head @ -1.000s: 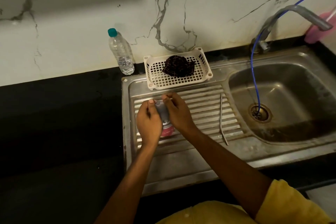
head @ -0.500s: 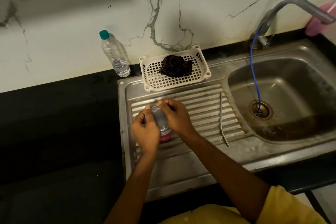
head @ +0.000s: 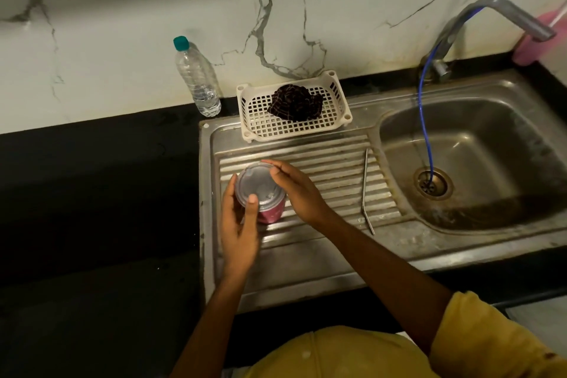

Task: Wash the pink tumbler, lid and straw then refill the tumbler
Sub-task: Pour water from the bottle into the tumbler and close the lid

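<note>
Pink tumbler stands upright on the ribbed steel drainboard toward its left side, and from the head camera I look nearly straight down on the clear lid that sits on its mouth; I cannot tell whether the lid is pressed fully home. Both hands are together on it. The left hand wraps the near left side of the pink tumbler just under the rim, its thumb laid on top of the lid. The right hand curls its fingers over the lid's far right edge and grips it there. A bent metal straw lies alone on the drainboard to the right, well apart from the hands and just beside the sink basin. In the basin a thin blue hose hangs down beside the steel tap and ends at the drain. At the back of the drainboard a white plastic basket holds a crumpled dark cloth. Left of the basket, a clear water bottle with a teal cap stands on the black tabletop against the marble-patterned wall. A pink thing shows behind the tap's spout at the right edge; I cannot make out what it is. A yellow sleeve covers the right upper arm.
</note>
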### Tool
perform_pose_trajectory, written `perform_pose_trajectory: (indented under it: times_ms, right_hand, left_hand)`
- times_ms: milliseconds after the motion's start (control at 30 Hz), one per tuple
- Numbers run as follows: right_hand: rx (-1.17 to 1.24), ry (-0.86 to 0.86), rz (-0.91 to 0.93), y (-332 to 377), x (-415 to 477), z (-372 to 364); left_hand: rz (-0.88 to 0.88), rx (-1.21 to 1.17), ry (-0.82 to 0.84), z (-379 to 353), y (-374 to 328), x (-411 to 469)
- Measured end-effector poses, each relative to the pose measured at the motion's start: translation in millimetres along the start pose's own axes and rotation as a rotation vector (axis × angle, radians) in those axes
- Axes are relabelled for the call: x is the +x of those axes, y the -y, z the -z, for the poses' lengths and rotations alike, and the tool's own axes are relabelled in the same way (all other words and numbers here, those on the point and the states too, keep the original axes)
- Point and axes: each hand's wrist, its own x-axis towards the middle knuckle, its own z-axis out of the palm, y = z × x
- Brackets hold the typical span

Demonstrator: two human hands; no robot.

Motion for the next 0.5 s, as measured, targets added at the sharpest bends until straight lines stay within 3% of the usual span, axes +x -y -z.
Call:
perform_pose_trajectory:
  times_ms: [200, 367, 500]
  right_hand:
    - [-0.063, -0.017, 0.087, -12, -7, -9]
    - [-0.072, -0.008, -0.003, -8, -7, -6]
    - [-0.077, 0.126, -0.092, 4, -16, 20]
  left_hand:
    - [0.006, -0.038, 0.023, -7, -9, -6]
    - [-0.008, 0.018, 0.08, 0, -8, 6]
    - [0.01, 0.102, 0.144, 12, 4, 18]
